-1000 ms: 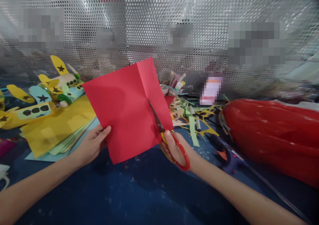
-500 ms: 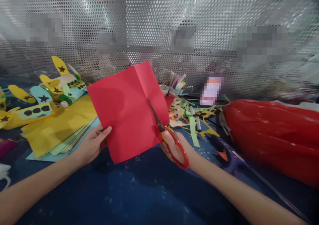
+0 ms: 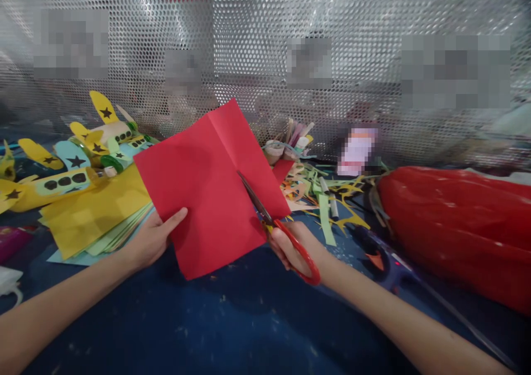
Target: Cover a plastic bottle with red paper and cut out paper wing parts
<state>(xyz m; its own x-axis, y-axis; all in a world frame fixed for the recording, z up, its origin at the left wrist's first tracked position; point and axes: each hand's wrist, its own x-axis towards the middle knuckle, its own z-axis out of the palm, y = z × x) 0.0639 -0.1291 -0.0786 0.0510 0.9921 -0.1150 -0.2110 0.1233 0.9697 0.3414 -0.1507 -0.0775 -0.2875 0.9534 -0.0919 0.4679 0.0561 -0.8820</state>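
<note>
A sheet of red paper [image 3: 199,198] is held up above the blue table, creased near its right side and cut partway from its lower right edge. My left hand [image 3: 160,237] pinches its lower left edge, thumb on top and fingers behind. In my right hand [image 3: 292,245] are scissors [image 3: 299,251] with red and yellow handles, fingers wrapped round them. Their dark blades lie along the cut, pointing up and left toward the crease. Part of the blades is hidden by the paper.
Yellow and blue bottle airplanes [image 3: 62,184] stand at left, beside stacked coloured paper [image 3: 95,214]. Paper scraps [image 3: 323,198] and a marker lie behind my right hand. Further right are a glue gun [image 3: 385,264] and a red plastic bag [image 3: 452,225]. A perforated metal screen [image 3: 257,26] rises behind.
The scissors have cut further into the red paper, and the strip right of the cut now stands apart from the rest. The paper has shifted slightly left.
</note>
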